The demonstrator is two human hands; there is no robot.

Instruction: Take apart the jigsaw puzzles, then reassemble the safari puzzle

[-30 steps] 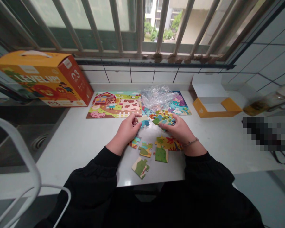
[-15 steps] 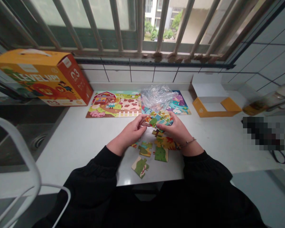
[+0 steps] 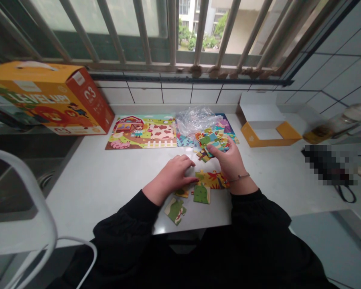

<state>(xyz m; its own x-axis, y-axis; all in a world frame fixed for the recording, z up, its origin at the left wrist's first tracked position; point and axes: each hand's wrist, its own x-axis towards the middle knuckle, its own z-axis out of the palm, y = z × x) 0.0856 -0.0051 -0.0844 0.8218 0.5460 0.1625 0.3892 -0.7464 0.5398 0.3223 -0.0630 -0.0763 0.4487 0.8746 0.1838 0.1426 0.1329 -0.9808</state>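
My right hand (image 3: pixel 230 160) grips a bundle of jigsaw puzzle pieces (image 3: pixel 212 140), thumb across the top, above the counter. My left hand (image 3: pixel 177 172) is lower and to the left, thumb and fingers apart, with nothing seen between them. Its thumb tip is beside a joined orange and yellow puzzle section (image 3: pixel 212 180); whether it touches is unclear. Below lie a green puzzle piece (image 3: pixel 202 194) and a green and cream one (image 3: pixel 176 210). Another piece (image 3: pixel 182 192) is partly hidden under my left hand. A brown-patterned piece (image 3: pixel 203 155) shows just under the held bundle.
A farm picture board (image 3: pixel 141 132) lies along the back wall, with crumpled clear plastic (image 3: pixel 195 120) beside it on a blue board. An orange carton (image 3: pixel 48 100) stands left, near the sink. An opened small box (image 3: pixel 270 136) and a jar (image 3: pixel 327 128) are at right.
My left hand has come away from the bundle and moved down toward the pieces on the counter. My right hand keeps the bundle, now slightly higher and further right.
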